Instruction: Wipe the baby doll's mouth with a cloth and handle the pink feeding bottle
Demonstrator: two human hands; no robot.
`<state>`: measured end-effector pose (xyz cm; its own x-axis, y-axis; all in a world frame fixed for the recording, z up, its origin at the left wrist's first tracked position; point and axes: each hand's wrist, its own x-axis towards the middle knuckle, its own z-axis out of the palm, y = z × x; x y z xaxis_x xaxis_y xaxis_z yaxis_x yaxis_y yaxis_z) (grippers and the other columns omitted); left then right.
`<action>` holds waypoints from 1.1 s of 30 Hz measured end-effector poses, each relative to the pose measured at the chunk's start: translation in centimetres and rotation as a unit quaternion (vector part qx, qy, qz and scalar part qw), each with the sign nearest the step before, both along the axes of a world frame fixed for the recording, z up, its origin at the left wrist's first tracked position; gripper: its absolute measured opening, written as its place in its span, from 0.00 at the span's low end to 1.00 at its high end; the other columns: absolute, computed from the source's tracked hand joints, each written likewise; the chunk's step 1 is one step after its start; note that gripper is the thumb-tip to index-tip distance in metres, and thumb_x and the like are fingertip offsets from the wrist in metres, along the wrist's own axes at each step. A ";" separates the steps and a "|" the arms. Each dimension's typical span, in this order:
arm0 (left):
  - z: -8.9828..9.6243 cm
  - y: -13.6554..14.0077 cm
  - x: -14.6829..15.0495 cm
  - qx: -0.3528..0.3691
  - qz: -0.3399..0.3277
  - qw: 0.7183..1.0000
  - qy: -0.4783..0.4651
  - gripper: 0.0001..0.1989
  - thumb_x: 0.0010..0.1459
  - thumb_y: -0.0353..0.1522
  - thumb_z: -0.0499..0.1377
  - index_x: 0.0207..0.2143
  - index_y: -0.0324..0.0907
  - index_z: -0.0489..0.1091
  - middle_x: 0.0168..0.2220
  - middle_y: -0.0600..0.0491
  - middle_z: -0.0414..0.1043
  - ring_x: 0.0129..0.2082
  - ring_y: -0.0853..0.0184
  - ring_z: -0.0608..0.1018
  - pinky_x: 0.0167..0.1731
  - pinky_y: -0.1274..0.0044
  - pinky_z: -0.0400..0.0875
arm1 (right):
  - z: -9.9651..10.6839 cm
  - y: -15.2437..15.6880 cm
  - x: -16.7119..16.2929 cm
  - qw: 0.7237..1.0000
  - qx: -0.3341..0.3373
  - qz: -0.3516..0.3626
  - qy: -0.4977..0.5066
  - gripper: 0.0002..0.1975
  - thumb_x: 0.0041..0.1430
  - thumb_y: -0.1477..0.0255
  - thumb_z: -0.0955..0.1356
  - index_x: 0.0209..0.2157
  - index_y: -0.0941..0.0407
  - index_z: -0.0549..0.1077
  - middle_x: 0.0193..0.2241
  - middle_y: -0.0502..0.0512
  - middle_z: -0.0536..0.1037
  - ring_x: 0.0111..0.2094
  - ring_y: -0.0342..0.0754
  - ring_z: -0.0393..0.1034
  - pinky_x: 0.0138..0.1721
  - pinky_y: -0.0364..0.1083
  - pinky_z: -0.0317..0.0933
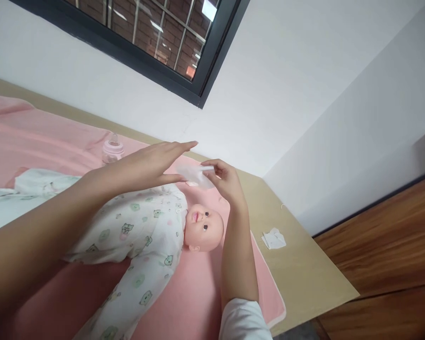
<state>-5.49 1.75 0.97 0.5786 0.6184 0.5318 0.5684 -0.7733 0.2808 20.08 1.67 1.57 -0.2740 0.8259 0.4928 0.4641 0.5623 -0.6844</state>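
My right hand [226, 182] pinches a thin, whitish, partly see-through sheet [196, 175] that looks like a tissue and is blurred. My left hand [156, 163] is open beside it, thumb and fingers apart. Its thumb tip is close to the sheet's left end; whether they touch I cannot tell. Below both hands a baby doll [210, 229] lies on its back on a pink blanket [194, 288]. The doll wears a white outfit [138, 236] with green animal prints, and its head points right. My left forearm passes over the doll's body and hides part of it.
A pink-capped baby bottle [112, 150] stands on the blanket behind my left forearm. On the beige tabletop [304, 264] at right lies a crumpled white tissue [274, 238]. White walls and a dark-framed window [201, 92] border the table's far side. Brown wood panelling [393, 236] is at right.
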 end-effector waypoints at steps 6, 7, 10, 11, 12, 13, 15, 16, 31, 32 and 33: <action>0.6 -0.6 0.6 -0.098 -0.046 0.993 -0.041 0.33 0.58 0.50 0.60 0.62 0.48 0.62 0.60 0.48 0.70 0.56 0.53 0.74 0.51 0.70 0.69 | 1.9 -4.0 -2.7 0.997 0.046 0.063 0.001 0.14 0.61 0.58 0.71 0.43 0.52 0.78 0.45 0.54 0.80 0.48 0.48 0.74 0.53 0.50 0.68; 0.8 -0.7 0.6 -0.114 -0.053 0.991 -0.046 0.31 0.57 0.49 0.61 0.59 0.48 0.64 0.58 0.49 0.72 0.55 0.54 0.75 0.49 0.72 0.70 | 2.0 -4.4 -2.8 0.997 0.049 0.067 0.003 0.15 0.61 0.58 0.71 0.44 0.51 0.78 0.45 0.54 0.80 0.48 0.48 0.74 0.53 0.50 0.68; 1.7 -1.4 0.6 -0.172 -0.069 0.981 -0.050 0.22 0.56 0.45 0.62 0.50 0.45 0.71 0.49 0.52 0.77 0.47 0.59 0.77 0.40 0.76 0.70 | 2.3 -5.0 -2.8 0.996 0.054 0.069 0.019 0.15 0.61 0.56 0.71 0.45 0.50 0.78 0.45 0.54 0.79 0.49 0.48 0.74 0.54 0.51 0.68; 2.0 -1.7 0.6 -0.196 -0.074 0.977 -0.047 0.20 0.56 0.44 0.61 0.47 0.43 0.73 0.44 0.53 0.79 0.42 0.61 0.78 0.36 0.78 0.69 | 2.4 -5.1 -2.7 0.996 0.054 0.069 0.025 0.16 0.60 0.56 0.71 0.45 0.50 0.78 0.45 0.54 0.79 0.50 0.49 0.73 0.54 0.51 0.69; 2.3 -2.0 0.6 -0.220 -0.077 0.971 -0.044 0.17 0.56 0.43 0.61 0.43 0.42 0.74 0.38 0.54 0.79 0.36 0.64 0.77 0.31 0.79 0.67 | 2.5 -5.2 -2.7 0.996 0.054 0.067 0.030 0.16 0.60 0.56 0.71 0.45 0.50 0.77 0.46 0.54 0.78 0.50 0.49 0.73 0.54 0.52 0.69; 2.5 -2.3 0.6 -0.241 -0.078 0.966 -0.042 0.16 0.56 0.43 0.61 0.38 0.40 0.74 0.32 0.55 0.77 0.31 0.66 0.76 0.28 0.79 0.64 | 2.5 -5.3 -2.7 0.996 0.054 0.066 0.035 0.17 0.60 0.56 0.72 0.46 0.50 0.77 0.46 0.54 0.78 0.51 0.50 0.73 0.55 0.52 0.69; 2.8 -2.8 0.6 -0.271 -0.072 0.959 -0.037 0.16 0.56 0.44 0.61 0.32 0.39 0.73 0.25 0.57 0.72 0.24 0.71 0.71 0.23 0.80 0.59 | 2.6 -5.3 -2.6 0.996 0.053 0.065 0.039 0.18 0.59 0.56 0.72 0.47 0.50 0.76 0.48 0.54 0.77 0.52 0.50 0.72 0.55 0.52 0.69; 2.9 -3.0 0.6 -0.280 -0.070 0.957 -0.035 0.17 0.56 0.44 0.61 0.30 0.38 0.72 0.23 0.57 0.69 0.23 0.72 0.69 0.21 0.80 0.57 | 2.6 -5.3 -2.6 0.996 0.054 0.066 0.039 0.19 0.59 0.56 0.72 0.48 0.51 0.76 0.49 0.54 0.77 0.52 0.50 0.72 0.55 0.52 0.69; 2.3 -2.8 0.7 -0.124 -0.070 0.975 -0.169 0.26 0.56 0.48 0.62 0.55 0.51 0.74 0.58 0.56 0.73 0.58 0.55 0.73 0.55 0.73 0.67 | 1.9 -4.6 -2.9 0.996 0.014 0.062 0.064 0.40 0.60 0.57 0.72 0.68 0.40 0.50 0.62 0.54 0.65 0.42 0.42 0.75 0.45 0.44 0.73; 2.3 -3.0 0.7 -0.122 -0.072 0.975 -0.174 0.25 0.57 0.48 0.62 0.55 0.52 0.74 0.57 0.56 0.73 0.59 0.56 0.73 0.56 0.73 0.66 | 1.8 -4.5 -3.0 0.996 0.009 0.070 0.063 0.41 0.60 0.57 0.72 0.68 0.39 0.49 0.62 0.54 0.65 0.41 0.41 0.76 0.45 0.44 0.73; 2.3 -3.1 0.7 -0.125 -0.077 0.972 -0.184 0.24 0.57 0.47 0.63 0.54 0.52 0.75 0.56 0.56 0.75 0.58 0.56 0.74 0.56 0.73 0.67 | 1.7 -4.4 -3.0 0.995 0.006 0.076 0.063 0.42 0.59 0.57 0.72 0.68 0.39 0.48 0.62 0.54 0.64 0.40 0.41 0.76 0.45 0.44 0.73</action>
